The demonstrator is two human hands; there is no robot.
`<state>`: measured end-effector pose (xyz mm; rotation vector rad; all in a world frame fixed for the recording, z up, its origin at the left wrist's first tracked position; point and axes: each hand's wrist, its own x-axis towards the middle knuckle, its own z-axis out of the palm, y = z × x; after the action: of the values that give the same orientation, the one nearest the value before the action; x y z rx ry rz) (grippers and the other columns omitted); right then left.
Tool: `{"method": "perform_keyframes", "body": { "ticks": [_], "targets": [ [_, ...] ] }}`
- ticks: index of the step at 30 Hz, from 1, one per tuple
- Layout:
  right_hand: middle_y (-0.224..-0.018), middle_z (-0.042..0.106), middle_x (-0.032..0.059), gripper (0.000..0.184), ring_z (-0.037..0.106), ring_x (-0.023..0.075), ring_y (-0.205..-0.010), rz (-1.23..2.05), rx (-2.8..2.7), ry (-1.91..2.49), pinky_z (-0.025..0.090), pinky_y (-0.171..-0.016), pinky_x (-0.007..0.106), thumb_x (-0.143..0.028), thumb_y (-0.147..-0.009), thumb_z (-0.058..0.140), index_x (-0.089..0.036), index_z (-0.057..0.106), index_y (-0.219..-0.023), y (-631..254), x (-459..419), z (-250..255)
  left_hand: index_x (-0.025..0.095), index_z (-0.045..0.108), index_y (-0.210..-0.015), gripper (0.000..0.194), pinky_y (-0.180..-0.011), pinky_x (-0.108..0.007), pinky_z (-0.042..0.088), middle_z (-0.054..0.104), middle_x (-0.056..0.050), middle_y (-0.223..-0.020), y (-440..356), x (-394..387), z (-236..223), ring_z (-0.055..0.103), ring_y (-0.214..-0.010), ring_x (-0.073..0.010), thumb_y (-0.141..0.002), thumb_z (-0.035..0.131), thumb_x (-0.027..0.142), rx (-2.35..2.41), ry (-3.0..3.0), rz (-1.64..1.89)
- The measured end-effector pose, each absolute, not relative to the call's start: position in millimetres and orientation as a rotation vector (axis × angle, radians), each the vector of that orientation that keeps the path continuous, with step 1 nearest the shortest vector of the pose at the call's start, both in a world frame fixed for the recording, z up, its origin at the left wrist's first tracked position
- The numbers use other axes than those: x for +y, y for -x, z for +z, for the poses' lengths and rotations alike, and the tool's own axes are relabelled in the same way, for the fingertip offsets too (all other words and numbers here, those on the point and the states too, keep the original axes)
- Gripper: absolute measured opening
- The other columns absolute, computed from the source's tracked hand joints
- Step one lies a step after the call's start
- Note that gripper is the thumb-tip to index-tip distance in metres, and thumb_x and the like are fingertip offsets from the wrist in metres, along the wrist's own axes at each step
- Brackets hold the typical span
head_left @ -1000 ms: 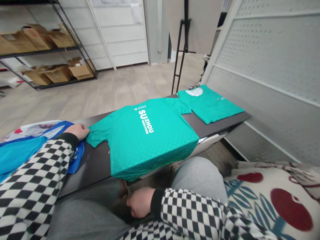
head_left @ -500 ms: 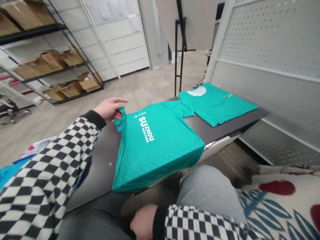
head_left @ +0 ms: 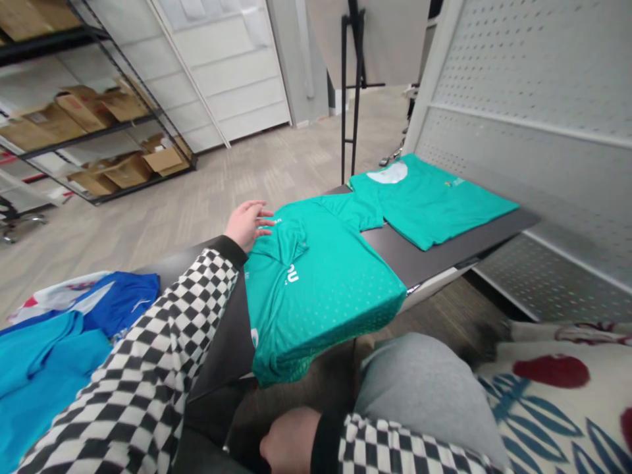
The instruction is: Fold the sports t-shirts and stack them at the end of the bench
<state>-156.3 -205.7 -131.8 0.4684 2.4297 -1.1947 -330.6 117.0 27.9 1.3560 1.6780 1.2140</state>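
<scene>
A green T-shirt (head_left: 328, 263) lies over the front of the dark bench, with its near part hanging over the edge. Its left sleeve side is folded inward and covers most of the white lettering. At that fold is my left hand (head_left: 249, 225), its fingers stretched out and apart, touching or just above the fabric. My right hand (head_left: 291, 438) is low over my lap, curled closed, away from the shirt, with nothing visible in it. Farther right, a second green T-shirt (head_left: 439, 201) lies folded, its white collar lining showing; the first shirt's sleeve reaches it.
Blue garments (head_left: 54, 355) lie in a pile at the left. The dark bench (head_left: 415, 253) runs toward a perforated metal panel (head_left: 533, 99) on the right. Behind stand a black easel (head_left: 349, 112) and a shelf of cardboard boxes (head_left: 133, 168). Patterned cloth (head_left: 557, 395) is at the lower right.
My left hand has moved right, carrying the shirt's left side inward over the lettering, and its fingers have opened. My right hand stays low. The view has shifted slightly, showing more of the blue pile.
</scene>
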Motion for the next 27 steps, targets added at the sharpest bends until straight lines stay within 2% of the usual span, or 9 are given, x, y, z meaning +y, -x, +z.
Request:
{"method": "perform_keyframes", "body": {
  "ticks": [2, 4, 7, 12, 16, 18, 20, 23, 27],
  "targets": [
    [-0.085, 0.084, 0.0154, 0.042, 0.085, 0.0429, -0.082, -1.139, 2.477, -0.440, 0.061, -0.053, 0.045, -0.050, -0.084, 0.070, -0.024, 0.049, -0.058, 148, -207, -124, 0.020, 0.068, -0.119, 0.022, -0.076, -0.036, 0.061, 0.078, -0.008, -0.099, 363, 93, 19, 0.073, -0.083, -0.0199, -0.104, 0.055, 0.029, 1.838, -1.529, 1.306],
    [-0.088, 0.085, 0.0159, 0.031, 0.085, 0.0394, -0.081, -1.091, 2.552, -0.412, 0.058, -0.053, 0.040, -0.050, -0.091, 0.066, -0.025, 0.071, -0.074, 138, -207, -114, 0.019, 0.075, -0.107, 0.016, -0.088, -0.038, 0.058, 0.077, -0.006, -0.095, 390, 66, 7, 0.069, -0.086, -0.0203, -0.096, 0.065, 0.021, 1.960, -1.621, 1.327],
    [-0.088, 0.085, 0.0152, 0.038, 0.083, 0.0340, -0.079, -1.035, 2.657, -0.494, 0.052, -0.055, 0.036, -0.054, -0.099, 0.063, -0.023, 0.085, -0.096, 124, -202, -95, 0.020, 0.083, -0.102, 0.017, -0.095, -0.039, 0.054, 0.079, -0.004, -0.093, 411, 37, -9, 0.066, -0.085, -0.0200, -0.088, 0.072, 0.017, 2.035, -1.694, 1.312],
    [-0.082, 0.082, 0.0096, 0.042, 0.074, 0.0212, -0.072, -1.134, 2.794, -0.850, 0.039, -0.062, 0.032, -0.048, -0.109, 0.061, -0.021, 0.080, -0.085, 107, -183, -66, 0.019, 0.087, -0.103, 0.026, -0.077, -0.033, 0.053, 0.079, -0.003, -0.084, 407, 29, -12, 0.064, -0.071, -0.0184, -0.092, 0.064, 0.022, 1.941, -2.006, 1.249],
    [-0.075, 0.074, 0.0033, 0.041, 0.067, 0.0170, -0.072, -1.416, 2.898, -1.112, 0.039, -0.068, 0.031, -0.040, -0.113, 0.059, -0.021, 0.069, -0.077, 96, -178, -52, 0.018, 0.088, -0.102, 0.028, -0.074, -0.032, 0.054, 0.079, -0.003, -0.080, 385, 17, -7, 0.066, -0.068, -0.0187, -0.091, 0.063, 0.023, 1.726, -2.122, 1.214],
    [-0.078, 0.073, 0.0018, 0.038, 0.067, 0.0168, -0.073, -1.570, 2.938, -1.293, 0.043, -0.071, 0.030, -0.041, -0.114, 0.057, -0.022, 0.070, -0.085, 91, -180, -45, 0.019, 0.088, -0.105, 0.029, -0.078, -0.032, 0.056, 0.080, -0.004, -0.082, 374, 3, -7, 0.068, -0.071, -0.0197, -0.092, 0.063, 0.025, 1.681, -2.095, 1.192],
    [-0.081, 0.072, 0.0012, 0.030, 0.068, 0.0179, -0.075, -1.613, 2.970, -1.519, 0.046, -0.074, 0.029, -0.046, -0.114, 0.058, -0.023, 0.073, -0.103, 90, -183, -37, 0.020, 0.088, -0.106, 0.029, -0.083, -0.034, 0.058, 0.080, -0.005, -0.084, 365, -11, -9, 0.071, -0.075, -0.0214, -0.093, 0.063, 0.026, 1.654, -2.072, 1.126],
    [-0.075, 0.070, 0.0002, 0.037, 0.068, 0.0209, -0.071, -1.349, 2.995, -1.833, 0.045, -0.072, 0.031, -0.055, -0.111, 0.062, -0.022, 0.071, -0.124, 97, -178, -19, 0.022, 0.087, -0.104, 0.027, -0.089, -0.037, 0.059, 0.081, -0.006, -0.089, 357, -26, -13, 0.073, -0.081, -0.0240, -0.091, 0.065, 0.027, 1.632, -2.091, 1.022],
    [-0.073, 0.071, 0.0073, 0.045, 0.068, 0.0244, -0.069, -0.739, 2.930, -1.965, 0.041, -0.068, 0.033, -0.063, -0.111, 0.060, -0.022, 0.074, -0.099, 122, -155, 8, 0.023, 0.086, -0.097, 0.024, -0.102, -0.041, 0.058, 0.082, -0.008, -0.098, 355, -35, -18, 0.074, -0.097, -0.0268, -0.087, 0.064, 0.024, 1.546, -2.253, 0.994]
  ]
}}
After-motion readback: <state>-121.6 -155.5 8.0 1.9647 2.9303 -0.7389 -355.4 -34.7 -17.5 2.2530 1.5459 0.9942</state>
